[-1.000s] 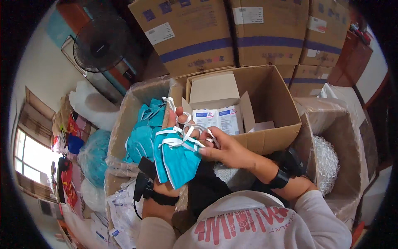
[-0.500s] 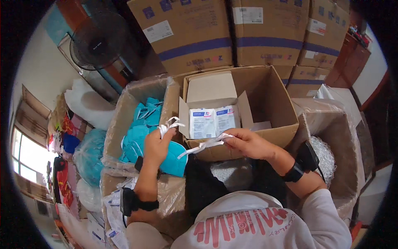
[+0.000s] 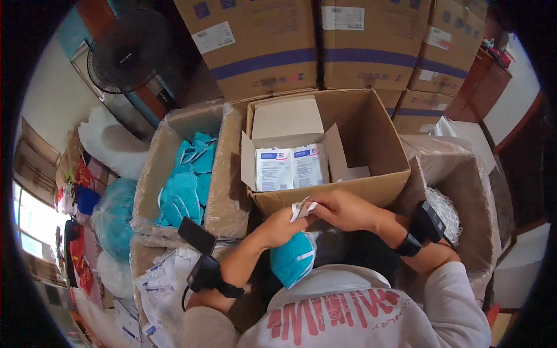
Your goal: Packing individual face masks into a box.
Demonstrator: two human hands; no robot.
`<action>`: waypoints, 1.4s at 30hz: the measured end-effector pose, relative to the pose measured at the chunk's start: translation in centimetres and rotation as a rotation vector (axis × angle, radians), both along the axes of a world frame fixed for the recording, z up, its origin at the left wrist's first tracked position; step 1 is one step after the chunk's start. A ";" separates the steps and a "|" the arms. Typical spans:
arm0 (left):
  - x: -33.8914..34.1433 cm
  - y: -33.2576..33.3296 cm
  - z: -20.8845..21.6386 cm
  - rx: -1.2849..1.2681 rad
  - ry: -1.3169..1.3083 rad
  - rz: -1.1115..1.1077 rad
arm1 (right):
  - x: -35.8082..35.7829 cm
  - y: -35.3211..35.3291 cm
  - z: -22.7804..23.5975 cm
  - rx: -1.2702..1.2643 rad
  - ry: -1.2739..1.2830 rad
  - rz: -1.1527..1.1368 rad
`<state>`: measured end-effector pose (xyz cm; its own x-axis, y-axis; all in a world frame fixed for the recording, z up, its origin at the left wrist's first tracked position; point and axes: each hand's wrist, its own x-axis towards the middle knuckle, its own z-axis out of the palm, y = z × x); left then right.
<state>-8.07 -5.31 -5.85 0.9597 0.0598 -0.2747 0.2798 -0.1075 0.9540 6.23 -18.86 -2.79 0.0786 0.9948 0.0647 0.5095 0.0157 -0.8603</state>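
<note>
A teal face mask [image 3: 292,262] hangs below my hands, close to my lap, with a white strip across its front. My left hand [image 3: 279,227] is closed on the mask's bunched white straps [image 3: 301,210]. Pressed right beside it, my right hand [image 3: 345,210] pinches the same straps, its fingertips partly hidden. Just ahead, an open small box [image 3: 335,155] filled with white-and-blue packets [image 3: 275,169] sits inside a large carton [image 3: 371,184]. On the left, a plastic-lined carton [image 3: 223,200] contains a heap of teal masks [image 3: 184,188].
At right stands a lined carton [image 3: 484,214] with a white stringy bundle [image 3: 444,217]. Loose white packets [image 3: 162,290] lie at lower left. Tall stacked cartons [image 3: 255,43] rise behind. A black fan [image 3: 125,58] and plastic bags [image 3: 116,217] are at left.
My hands have come together nearer my body, bringing the mask away from the left carton toward my lap. The straps, stretched between my hands before, are now bunched.
</note>
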 end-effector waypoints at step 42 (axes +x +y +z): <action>-6.5 -2.7 -3.6 0.199 0.129 -0.394 | -4.6 -6.2 -6.1 -0.448 0.411 0.393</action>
